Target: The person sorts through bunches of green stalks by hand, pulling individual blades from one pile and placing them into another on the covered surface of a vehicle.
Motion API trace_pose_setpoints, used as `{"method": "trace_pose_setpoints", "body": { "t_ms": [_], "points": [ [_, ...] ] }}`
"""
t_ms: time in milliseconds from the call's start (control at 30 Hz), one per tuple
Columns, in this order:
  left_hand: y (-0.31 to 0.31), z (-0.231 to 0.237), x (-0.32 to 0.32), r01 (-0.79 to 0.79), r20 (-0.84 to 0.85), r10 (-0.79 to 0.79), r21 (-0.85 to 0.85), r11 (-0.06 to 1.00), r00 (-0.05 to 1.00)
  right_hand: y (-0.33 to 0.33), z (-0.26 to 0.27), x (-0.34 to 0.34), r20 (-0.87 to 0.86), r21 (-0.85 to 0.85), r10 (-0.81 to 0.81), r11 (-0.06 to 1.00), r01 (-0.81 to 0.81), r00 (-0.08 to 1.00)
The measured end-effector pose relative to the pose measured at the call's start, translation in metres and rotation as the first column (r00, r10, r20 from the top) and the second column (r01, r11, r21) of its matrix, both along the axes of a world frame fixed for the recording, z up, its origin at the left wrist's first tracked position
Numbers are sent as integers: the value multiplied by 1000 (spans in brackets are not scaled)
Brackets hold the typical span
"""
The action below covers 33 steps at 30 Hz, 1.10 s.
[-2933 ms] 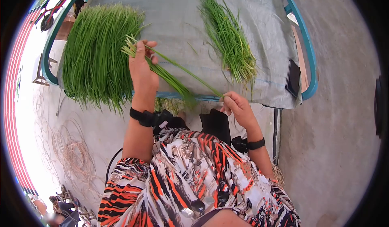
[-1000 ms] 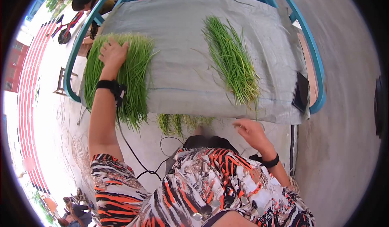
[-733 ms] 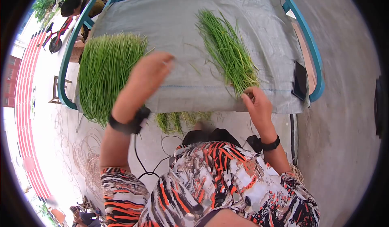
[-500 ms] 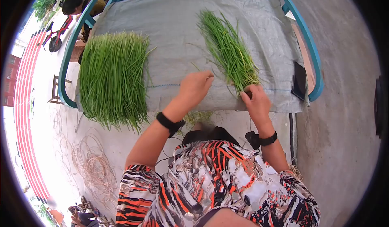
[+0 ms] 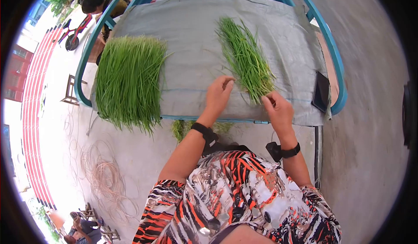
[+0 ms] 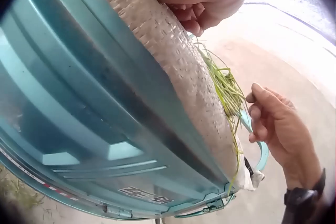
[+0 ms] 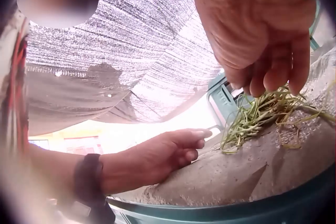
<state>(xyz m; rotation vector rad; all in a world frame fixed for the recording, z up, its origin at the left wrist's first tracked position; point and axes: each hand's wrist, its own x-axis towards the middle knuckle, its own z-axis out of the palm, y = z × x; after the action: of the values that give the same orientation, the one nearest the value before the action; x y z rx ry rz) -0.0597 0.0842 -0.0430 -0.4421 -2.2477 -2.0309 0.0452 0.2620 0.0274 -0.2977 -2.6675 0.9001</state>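
Observation:
A loose bunch of long green garlic chives [image 5: 246, 56] lies slanting on the grey cloth [image 5: 191, 52], its pale stem ends toward me. My right hand [image 5: 279, 110] is at those stem ends, thumb and forefinger brought together; in the right wrist view its fingers [image 7: 278, 71] curl down onto the stalks [image 7: 257, 119]. Just left of the bunch, my left hand [image 5: 219, 93] hovers low over the cloth with fingers loosely bent and nothing in them. A wide, even layer of chives [image 5: 130, 78] covers the cloth's left side.
A black phone [image 5: 321, 91] lies at the cloth's right edge. Blue rails [image 5: 333, 61] flank the cart. Cut scraps [image 5: 178, 128] lie on the ground below, with coiled straw-coloured strands [image 5: 104, 174] to the left. Another person [image 5: 98, 4] is beyond the left rail.
Earlier, my left hand held a small handful of chives, then lay on the left layer. It has since moved right, emptied, toward the loose bunch. My right hand has come to the stem ends.

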Motion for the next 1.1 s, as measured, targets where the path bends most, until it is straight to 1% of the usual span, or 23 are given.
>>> {"method": "trace_pose_setpoints", "body": {
  "t_ms": [67, 100, 133, 233, 300, 333, 400, 500, 567, 600, 733, 833, 933, 967, 1033, 1100],
  "points": [
    [-2, 2, -1, 18, 14, -18, 1, 1000, 1000, -4, -4, 1, 20, 205, 40, 978, -43, 999],
    [-3, 0, -2, 23, 8, -23, -6, 1000, 1000, -7, -8, 0, 29, 305, 63, 950, -69, 998],
    [-4, -2, -4, 24, 2, -24, -15, 1000, 1000, -7, -13, -2, 20, 282, 58, 958, -61, 998],
    [-9, -7, -6, 58, 95, -56, -15, 998, 994, -5, -22, -7, -10, 219, 69, 973, -66, 998],
    [-13, -9, -7, 85, 97, -87, 27, 996, 991, -6, -20, -5, -21, 179, 84, 981, -79, 996],
    [-14, -10, -9, 106, 99, -110, 50, 993, 989, -6, -19, -5, -29, 187, 101, 978, -93, 994],
    [-17, -13, -11, 101, 107, -107, 60, 993, 988, -4, -20, -3, -43, 208, 121, 972, -109, 992],
    [-16, -15, -10, 100, 117, -108, 70, 992, 987, -6, -16, -1, -57, 167, 130, 979, -119, 990],
    [-16, -12, -11, 106, 132, -116, 82, 991, 984, -8, -18, -3, -14, 241, 165, 958, -156, 986],
    [-18, -16, -13, 112, 127, -123, 96, 989, 984, -9, -28, -5, -6, 281, 177, 945, -169, 984],
    [-22, -8, -10, 134, 176, -148, 88, 987, 973, -8, -27, -8, -59, 240, 116, 966, -99, 991],
    [-22, -9, -10, 148, 164, -167, 120, 982, 972, -2, -17, -3, -78, 194, 132, 974, -115, 988],
    [-20, -2, -6, 127, 171, -146, 120, 985, 974, 6, -5, 7, -149, 123, 162, 982, -144, 975],
    [-17, 0, -2, 84, 89, -89, 56, 995, 992, 7, 0, 11, -211, 68, 160, 987, -148, 964],
    [-8, 26, 11, -20, -88, 15, -60, 998, 996, 5, 14, 20, -331, -41, 145, 985, -167, 932],
    [4, 62, 32, 65, -325, -109, -146, 987, 939, 5, 19, 24, -339, -81, 181, 972, -221, 923]
  ]
}}
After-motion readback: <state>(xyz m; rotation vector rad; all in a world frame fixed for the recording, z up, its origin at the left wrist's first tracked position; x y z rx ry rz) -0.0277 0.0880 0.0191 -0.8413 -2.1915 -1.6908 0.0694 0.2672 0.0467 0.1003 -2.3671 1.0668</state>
